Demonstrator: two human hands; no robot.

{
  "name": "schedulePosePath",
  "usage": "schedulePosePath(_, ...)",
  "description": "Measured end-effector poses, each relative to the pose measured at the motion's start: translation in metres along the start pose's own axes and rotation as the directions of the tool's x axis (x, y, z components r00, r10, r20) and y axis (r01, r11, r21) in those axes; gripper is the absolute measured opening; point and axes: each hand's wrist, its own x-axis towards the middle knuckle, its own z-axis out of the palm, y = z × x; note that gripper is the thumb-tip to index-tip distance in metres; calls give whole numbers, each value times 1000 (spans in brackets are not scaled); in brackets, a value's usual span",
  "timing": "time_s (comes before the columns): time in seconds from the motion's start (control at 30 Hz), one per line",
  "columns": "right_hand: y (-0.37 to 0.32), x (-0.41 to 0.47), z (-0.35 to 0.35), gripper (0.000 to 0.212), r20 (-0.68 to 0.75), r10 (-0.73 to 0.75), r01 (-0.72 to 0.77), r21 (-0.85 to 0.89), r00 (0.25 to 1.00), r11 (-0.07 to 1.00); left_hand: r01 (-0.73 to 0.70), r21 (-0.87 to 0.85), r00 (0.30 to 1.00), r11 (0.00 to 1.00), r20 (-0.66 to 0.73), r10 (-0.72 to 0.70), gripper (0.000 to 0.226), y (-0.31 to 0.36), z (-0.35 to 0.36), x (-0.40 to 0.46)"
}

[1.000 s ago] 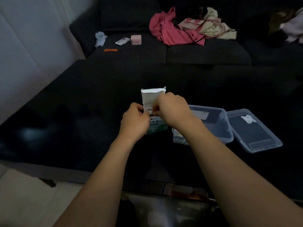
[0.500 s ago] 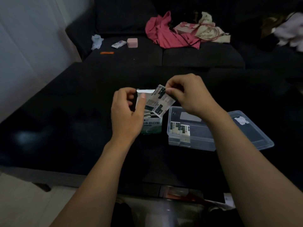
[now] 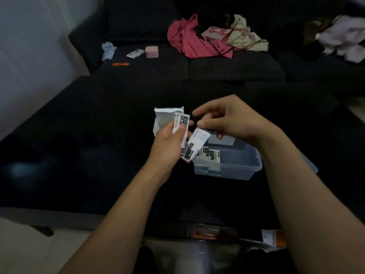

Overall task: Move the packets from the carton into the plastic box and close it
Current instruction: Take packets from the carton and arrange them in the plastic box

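Upper left of the frame: a dark sofa [image 3: 227,70] carries a crumpled white wrapper [image 3: 108,50], an orange strip [image 3: 120,64], a small white tube [image 3: 135,53] and a pink block [image 3: 151,51]. Upper centre, a red garment [image 3: 189,39] lies against cream cloth [image 3: 242,34]; pale clothing [image 3: 343,41] sits at the upper right.

Centre of the frame, on the black table [image 3: 79,135]: the left hand [image 3: 167,141] grips the white carton [image 3: 164,119], which stands with its flap open, and its thumb presses a packet [image 3: 180,121] against the carton's front. A second packet [image 3: 194,144] hangs tilted just right of that hand, over the near-left corner of the plastic box [image 3: 237,167]; whether the left fingers hold it cannot be told.

Right of centre: the right hand [image 3: 233,119] hovers above the box, thumb and fingers loosely curled and apart, pinching nothing visible.

The clear box is uncovered, with further packets in the box [image 3: 209,156] stacked at its left end. Its lid [image 3: 310,165] shows only as an edge beyond the right forearm.
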Motion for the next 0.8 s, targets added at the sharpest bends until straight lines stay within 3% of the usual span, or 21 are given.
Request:
schedulePosePath(0.07,7,-2,-9,18,-122,88,-65,177,989,982,48,-100,997,994,-60,-54,30,1,3,2)
schedulePosePath(0.13,12,-4,-12,13,-244,227,-96,453,943,886,53,-218,993,974,-87,-74,37,4,8,3)
schedulePosePath(0.23,13,-9,1,10,-216,405,-110,757,889,644,32,-297,997,954,-57,-51,47,4,19,4)
schedulePosePath(0.3,12,-14,18,6,-145,457,-159,811,878,563,2,-193,999,981,-43,-11,43,2,26,4)
schedulePosePath(0.37,12,-20,33,4,-92,467,-229,777,880,586,-43,-107,998,993,-47,39,31,-2,33,4)
schedulePosePath(0.5,15,-27,42,3,-50,430,-325,578,902,748,-61,-65,995,996,-85,55,12,-10,39,4)
schedulePosePath(0.67,20,-33,22,8,-6,390,-383,174,921,907,31,-7,997,999,67,-31,17,-12,38,2)
schedulePosePath(0.73,23,-33,15,13,-8,379,-378,25,925,925,48,46,993,998,110,-53,18,-14,38,1)
schedulePosePath(0.8,27,-30,9,28,-44,355,-350,93,934,932,49,81,989,996,134,-60,17,-15,37,2)
